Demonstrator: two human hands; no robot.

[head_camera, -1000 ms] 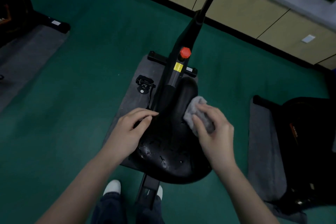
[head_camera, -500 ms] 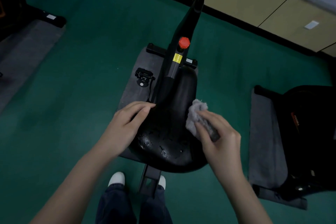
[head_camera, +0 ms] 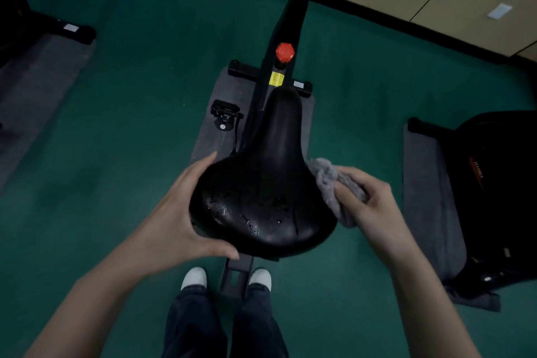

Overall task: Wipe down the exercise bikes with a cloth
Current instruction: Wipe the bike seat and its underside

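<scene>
She's on the black padded bike saddle, working its right flank, I'd say. The right hand bunches a crumpled grey cloth in curled fingers against that edge. The left hand cups the opposite side, thumb round the rear rim, steadying it. Droplets glisten on top, so the cloth should sweep there next.

Dim, murky view; faint glints on the wet saddle, wide-angle edges bend.
</scene>
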